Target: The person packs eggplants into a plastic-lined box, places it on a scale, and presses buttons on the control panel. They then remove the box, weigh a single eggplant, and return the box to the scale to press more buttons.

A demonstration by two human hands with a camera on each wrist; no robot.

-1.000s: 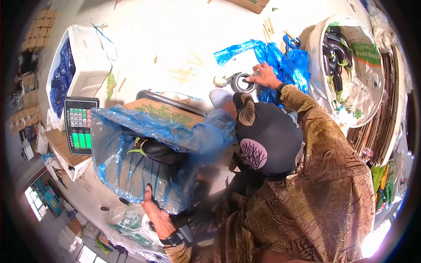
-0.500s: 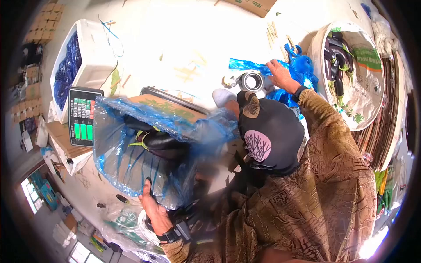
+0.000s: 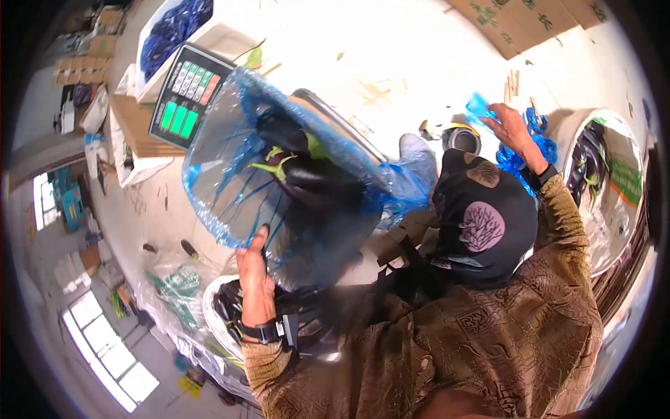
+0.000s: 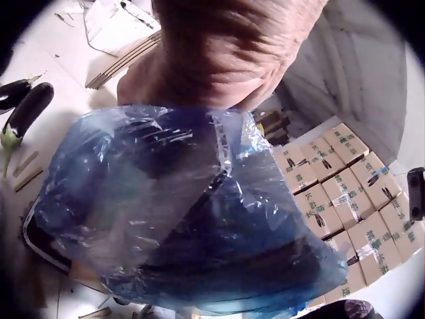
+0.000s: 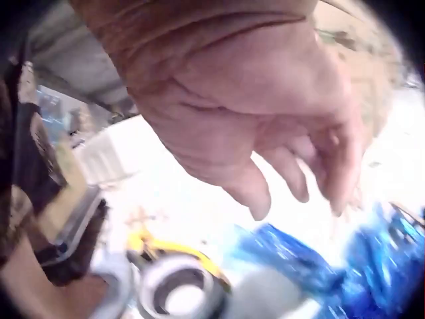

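In the head view a clear blue plastic bag lies over a carton on a scale, with several dark eggplants inside its mouth. My left hand grips the bag's near edge, thumb on the film; its fingers are mostly hidden behind the plastic. The right hand is held over the floor with fingers loosely bent, close to a blue plastic strip. From the right wrist view, the fingertips and the strip look apart. A roll of tape with a yellow part stands beside that hand.
The scale's display is lit at the left, before a white foam box. A white tub of eggplants stands right. Dark cloth with a pink print lies between my arms. Stacked cartons show in the left wrist view.
The head view has turned, shifting the scene. My right hand has moved away from the tape roll and up along the blue plastic. The left hand keeps its hold on the bag.
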